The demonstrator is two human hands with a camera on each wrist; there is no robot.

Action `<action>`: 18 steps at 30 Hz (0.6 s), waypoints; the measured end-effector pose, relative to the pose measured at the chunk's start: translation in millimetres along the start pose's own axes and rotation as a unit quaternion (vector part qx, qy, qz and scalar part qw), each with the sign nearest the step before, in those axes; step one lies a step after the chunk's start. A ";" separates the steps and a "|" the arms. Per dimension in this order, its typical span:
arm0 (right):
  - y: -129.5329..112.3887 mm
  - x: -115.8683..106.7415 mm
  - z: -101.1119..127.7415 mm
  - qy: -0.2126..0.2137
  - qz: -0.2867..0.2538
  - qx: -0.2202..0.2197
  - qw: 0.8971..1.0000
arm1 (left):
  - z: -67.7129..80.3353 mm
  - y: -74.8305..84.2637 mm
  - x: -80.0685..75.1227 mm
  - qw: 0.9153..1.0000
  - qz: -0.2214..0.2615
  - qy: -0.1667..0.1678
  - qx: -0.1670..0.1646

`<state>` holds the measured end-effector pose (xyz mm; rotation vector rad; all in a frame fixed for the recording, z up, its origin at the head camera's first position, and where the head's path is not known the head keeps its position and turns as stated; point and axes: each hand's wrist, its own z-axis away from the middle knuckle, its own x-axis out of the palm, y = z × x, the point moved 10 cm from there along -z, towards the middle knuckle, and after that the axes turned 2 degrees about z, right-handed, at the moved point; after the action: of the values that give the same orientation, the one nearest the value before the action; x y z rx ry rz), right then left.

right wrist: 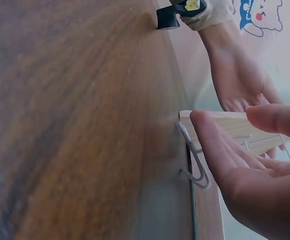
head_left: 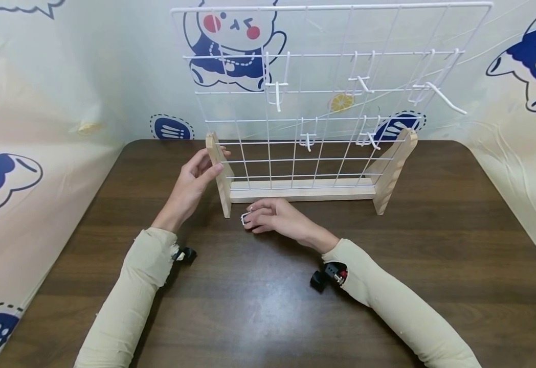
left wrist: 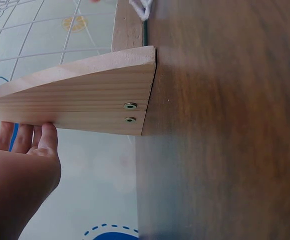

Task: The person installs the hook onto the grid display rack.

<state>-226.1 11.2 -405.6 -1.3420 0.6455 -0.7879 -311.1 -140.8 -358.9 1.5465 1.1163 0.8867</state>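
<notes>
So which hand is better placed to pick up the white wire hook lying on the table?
Right, probably. The right hand already rests on the table with its fingertips at the hook, in front of the rack. The left hand is busy holding the rack's left wooden foot.

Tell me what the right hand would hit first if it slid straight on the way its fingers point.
Probably the wooden foot of the grid stand: the right hand, over a white wire hook, points left toward it. Depth is uncertain.
</notes>
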 end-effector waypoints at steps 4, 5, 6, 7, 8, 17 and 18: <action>-2.3 -4.1 -0.7 0.030 0.040 -0.015 0.999 | -0.2 -0.1 0.2 1.000 0.001 0.002 0.000; -3.3 -5.4 -0.8 0.039 0.054 -0.019 0.998 | -0.2 -0.1 0.1 1.000 0.001 0.003 0.000; -5.0 -6.5 -0.6 0.048 0.070 -0.023 0.996 | -0.3 -0.3 -0.1 1.000 0.002 0.003 -0.001; -6.7 -7.5 -0.3 0.056 0.085 -0.028 0.994 | -0.1 -0.3 -0.1 1.000 0.000 0.004 -0.001; -8.9 -8.1 0.1 0.062 0.099 -0.035 0.992 | 0.0 -0.2 -0.1 1.000 -0.001 0.004 -0.001; -19.4 -10.2 4.1 0.087 0.151 -0.068 0.982 | 1.1 0.8 0.2 1.000 -0.002 0.005 -0.001; -20.1 -10.4 4.3 0.086 0.152 -0.070 0.982 | 1.0 0.9 0.3 1.000 -0.002 0.005 0.000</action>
<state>-231.4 21.1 -385.4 -1.2698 1.0338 -0.6220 -309.9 -140.9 -358.3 1.5407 1.1254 0.8925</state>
